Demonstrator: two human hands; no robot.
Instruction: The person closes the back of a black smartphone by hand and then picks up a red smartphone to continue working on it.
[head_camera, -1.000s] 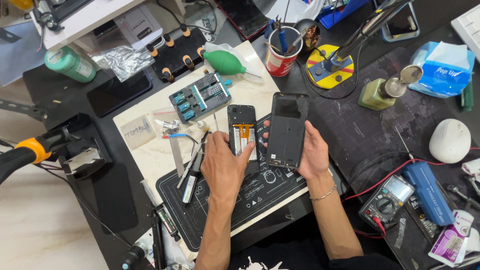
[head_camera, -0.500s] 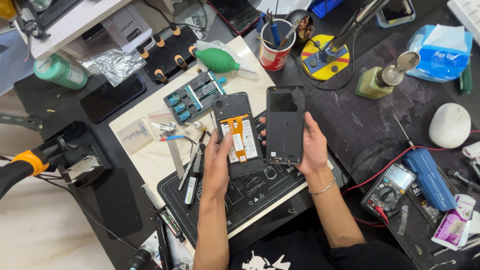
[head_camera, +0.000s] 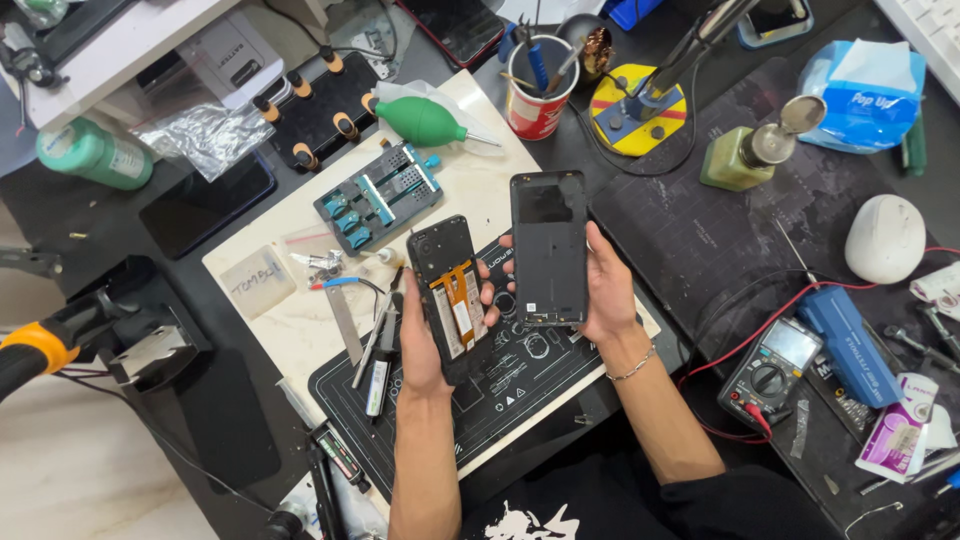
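My left hand (head_camera: 422, 335) holds an opened phone body (head_camera: 449, 295), its inside facing up with an orange flex cable and black battery showing. My right hand (head_camera: 607, 290) holds a separate black phone back cover (head_camera: 548, 247), upright and slightly to the right of the phone body. Both parts hover side by side above a black repair mat (head_camera: 500, 385) with white markings. The two parts do not touch.
Tweezers and thin tools (head_camera: 378, 340) lie left of the mat on a cream board (head_camera: 300, 330). A blue circuit-board holder (head_camera: 378, 195), green air blower (head_camera: 425, 120), red tool cup (head_camera: 537, 95), multimeter (head_camera: 775, 370), green bottle (head_camera: 95, 155) and white mouse (head_camera: 885, 238) surround me.
The phone body, first resting flat by the mat, is lifted in my left hand with its orange cable showing. The back cover stays in my right hand, now held a little apart.
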